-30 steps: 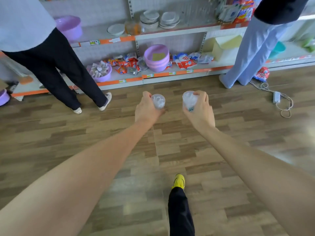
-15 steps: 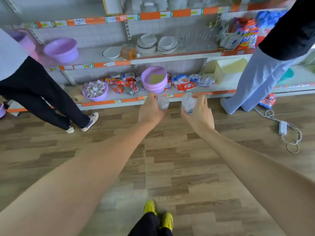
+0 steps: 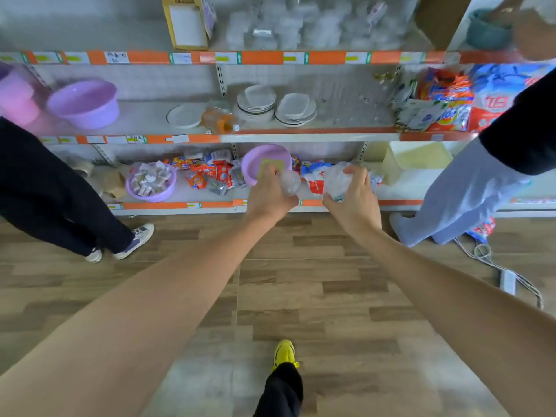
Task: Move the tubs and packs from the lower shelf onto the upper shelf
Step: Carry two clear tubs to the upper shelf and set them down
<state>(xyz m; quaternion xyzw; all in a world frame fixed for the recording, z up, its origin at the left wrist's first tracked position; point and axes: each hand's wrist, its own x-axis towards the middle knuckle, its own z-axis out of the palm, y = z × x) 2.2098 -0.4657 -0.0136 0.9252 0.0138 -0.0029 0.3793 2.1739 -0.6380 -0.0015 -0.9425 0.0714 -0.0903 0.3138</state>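
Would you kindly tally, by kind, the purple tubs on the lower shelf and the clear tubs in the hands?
Purple tubs on the lower shelf: 2 (packet-filled tub, tub beside the packs)
Clear tubs in the hands: 2 (left-hand clear tub, right-hand clear tub)
Total: 4

Top shelf [image 3: 270,57], 12 o'clock: clear tubs [image 3: 301,28] blurred, uncountable. Left hand [image 3: 269,200] grips round clear item [image 3: 289,182], right hand [image 3: 352,203] crumpled clear item [image 3: 335,179]: both part-hidden by fingers, kind unclear.
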